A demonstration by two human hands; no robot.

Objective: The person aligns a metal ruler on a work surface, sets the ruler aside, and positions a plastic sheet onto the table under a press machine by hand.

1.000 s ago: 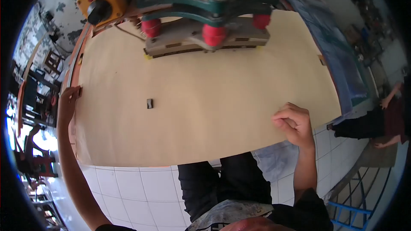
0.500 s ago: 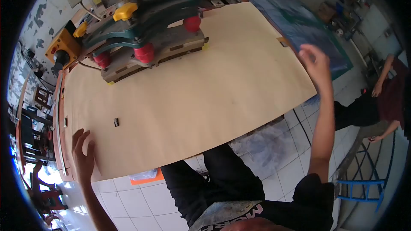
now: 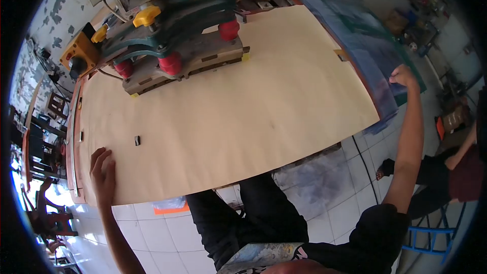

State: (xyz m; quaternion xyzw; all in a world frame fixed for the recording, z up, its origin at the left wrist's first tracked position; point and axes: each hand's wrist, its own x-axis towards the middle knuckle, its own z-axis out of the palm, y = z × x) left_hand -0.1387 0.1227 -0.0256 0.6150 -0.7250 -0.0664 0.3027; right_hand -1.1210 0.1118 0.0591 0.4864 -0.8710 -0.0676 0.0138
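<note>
My left hand (image 3: 103,175) rests at the near left corner of a large tan sheet (image 3: 228,116), its fingers loosely bent and apart, holding nothing visible. A small dark block (image 3: 137,141) lies on the sheet just beyond that hand. Out to the right, my right hand (image 3: 404,76) is over a pile of bluish, see-through plastic sheets (image 3: 360,56). Its fingers are curled together; whether they pinch a plastic edge cannot be made out. At the far left of the tan sheet stands a press head with a long grey bar (image 3: 193,61) and red bushings (image 3: 170,64).
Yellow knobs (image 3: 147,16) top the press, with an orange control box (image 3: 79,54) beside it. A metal strip (image 3: 76,147) runs along the table's left edge. To the right are another person (image 3: 464,172) and a blue metal frame (image 3: 431,231). Plastic (image 3: 319,175) lies below the near edge.
My right hand has moved right and outward from above the tan sheet's edge to the plastic pile, its fingers closing. My left hand stays near the corner. The other person has shifted.
</note>
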